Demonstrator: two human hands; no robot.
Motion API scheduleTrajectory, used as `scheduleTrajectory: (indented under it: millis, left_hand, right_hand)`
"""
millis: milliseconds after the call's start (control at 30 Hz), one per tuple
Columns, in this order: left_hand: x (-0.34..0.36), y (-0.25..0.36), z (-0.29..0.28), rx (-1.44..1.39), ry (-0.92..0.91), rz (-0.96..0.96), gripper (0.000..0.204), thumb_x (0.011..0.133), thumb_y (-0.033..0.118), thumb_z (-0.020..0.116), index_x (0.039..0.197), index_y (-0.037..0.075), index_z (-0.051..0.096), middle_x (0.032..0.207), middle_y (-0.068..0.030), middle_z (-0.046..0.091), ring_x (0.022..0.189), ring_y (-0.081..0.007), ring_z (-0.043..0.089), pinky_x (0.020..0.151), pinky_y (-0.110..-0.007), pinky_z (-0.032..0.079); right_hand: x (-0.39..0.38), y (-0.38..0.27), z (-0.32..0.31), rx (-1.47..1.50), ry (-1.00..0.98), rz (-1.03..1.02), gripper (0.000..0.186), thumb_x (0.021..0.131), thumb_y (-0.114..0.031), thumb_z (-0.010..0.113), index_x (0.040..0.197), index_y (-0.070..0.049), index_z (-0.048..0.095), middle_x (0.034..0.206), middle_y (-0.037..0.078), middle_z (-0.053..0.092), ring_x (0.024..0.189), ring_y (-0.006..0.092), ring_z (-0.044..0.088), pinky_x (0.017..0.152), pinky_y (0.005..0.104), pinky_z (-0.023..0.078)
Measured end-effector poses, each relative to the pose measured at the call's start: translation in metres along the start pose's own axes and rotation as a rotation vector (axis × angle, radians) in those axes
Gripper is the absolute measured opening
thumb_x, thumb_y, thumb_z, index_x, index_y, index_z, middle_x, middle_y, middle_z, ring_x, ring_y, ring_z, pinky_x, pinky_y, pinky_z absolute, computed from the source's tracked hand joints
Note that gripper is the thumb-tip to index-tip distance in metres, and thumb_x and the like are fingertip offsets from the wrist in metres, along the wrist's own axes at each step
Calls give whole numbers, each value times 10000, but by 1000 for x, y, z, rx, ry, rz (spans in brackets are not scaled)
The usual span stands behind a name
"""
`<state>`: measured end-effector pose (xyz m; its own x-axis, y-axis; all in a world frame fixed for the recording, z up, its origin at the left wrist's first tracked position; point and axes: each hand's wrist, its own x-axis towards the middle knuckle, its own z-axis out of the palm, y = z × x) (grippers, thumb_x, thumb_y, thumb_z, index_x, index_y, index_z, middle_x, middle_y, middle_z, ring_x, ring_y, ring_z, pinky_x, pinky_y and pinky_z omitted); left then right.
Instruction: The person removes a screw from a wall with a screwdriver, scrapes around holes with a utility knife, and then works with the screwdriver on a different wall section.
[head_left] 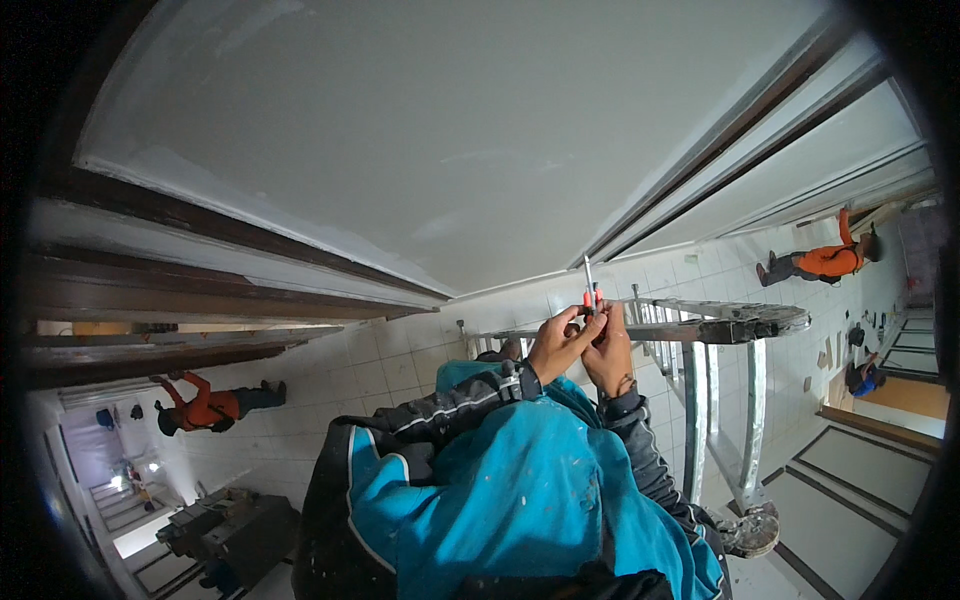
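Note:
In front of my chest, both my hands are close together on a small hand tool (591, 298) with a red and black handle and a slim metal shaft pointing up, much like a screwdriver. My left hand (562, 346) is closed, its thumb and fingers pinching at the handle. My right hand (610, 360) is closed round the handle's lower end from the other side. The fingers cover much of the grip, so its full shape is hidden. Just beyond the tool's tip stands a large pale wall panel (420, 150); the two appear to be apart.
A paint-spattered metal ladder (700, 400) stands at my right, over a white tiled floor (370, 375). Dark wooden frames (250, 240) edge the wall. People in orange tops work at left (212, 405) and right (830, 262). A dark machine (235, 530) is at lower left.

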<state>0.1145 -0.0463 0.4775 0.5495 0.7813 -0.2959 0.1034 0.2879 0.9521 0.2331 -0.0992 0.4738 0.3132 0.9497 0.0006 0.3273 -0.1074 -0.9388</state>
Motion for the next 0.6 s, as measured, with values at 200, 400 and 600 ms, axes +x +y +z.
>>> scheduleTrajectory:
  millis: [200,400,600]
  left_hand:
    - [6,-36,5,232,-8,68,427,1007,371,450,1149,-1,602,936,-196,672,872,-268,656,767,-362,486]
    - [18,-97,3,718,-18,245,267,946,197,437,1130,41,553,840,-239,614,801,-415,607,697,-502,487]
    - [-7,-63,-18,206,26,-99,262,953,189,422,1015,19,611,924,-169,648,745,-259,654,607,-350,511]
  right_hand:
    - [-7,-10,3,-569,-26,-69,378,803,-138,637,1097,-27,428,947,247,520,862,439,569,687,503,482]
    - [-13,7,6,-866,-209,-15,527,706,-58,644,1176,-7,411,1005,249,511,962,449,542,771,497,491]
    - [-14,-11,-11,-445,-236,-88,599,704,-140,770,1190,2,450,985,154,546,908,307,564,792,375,471]
